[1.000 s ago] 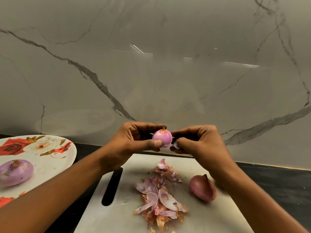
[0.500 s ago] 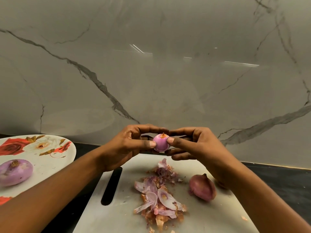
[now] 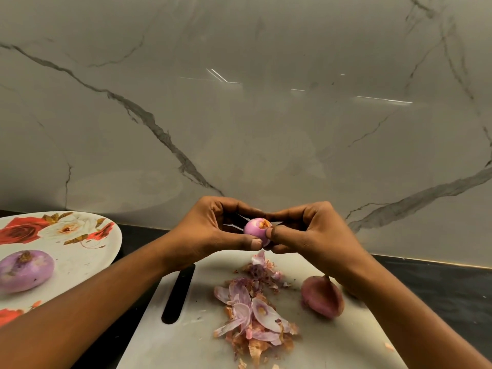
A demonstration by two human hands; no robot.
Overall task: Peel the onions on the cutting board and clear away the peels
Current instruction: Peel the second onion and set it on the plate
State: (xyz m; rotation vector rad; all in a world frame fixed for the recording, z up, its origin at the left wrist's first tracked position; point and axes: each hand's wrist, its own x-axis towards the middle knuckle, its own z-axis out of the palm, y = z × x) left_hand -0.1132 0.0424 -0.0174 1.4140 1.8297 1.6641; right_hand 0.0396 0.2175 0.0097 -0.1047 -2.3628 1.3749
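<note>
A small peeled pink onion (image 3: pixel 255 228) is held above the far end of the white cutting board (image 3: pixel 186 334). My left hand (image 3: pixel 213 233) grips it from the left with thumb and fingers. My right hand (image 3: pixel 311 233) pinches it from the right, thumb tip on its front. A pile of purple and brown peels (image 3: pixel 255 312) lies in the middle of the board. An unpeeled reddish onion (image 3: pixel 320 299) rests on the board's right side, partly under my right wrist.
A flowered plate (image 3: pixel 66 251) at the left holds a peeled purple onion (image 3: pixel 25 272). The board has a dark handle slot (image 3: pixel 178 294). A marble wall (image 3: pixel 239 115) rises right behind the dark counter (image 3: pixel 439 286).
My right hand has moved back in against the onion and now pinches it together with the left. The onion has turned a little; its orange root end faces up and right.
</note>
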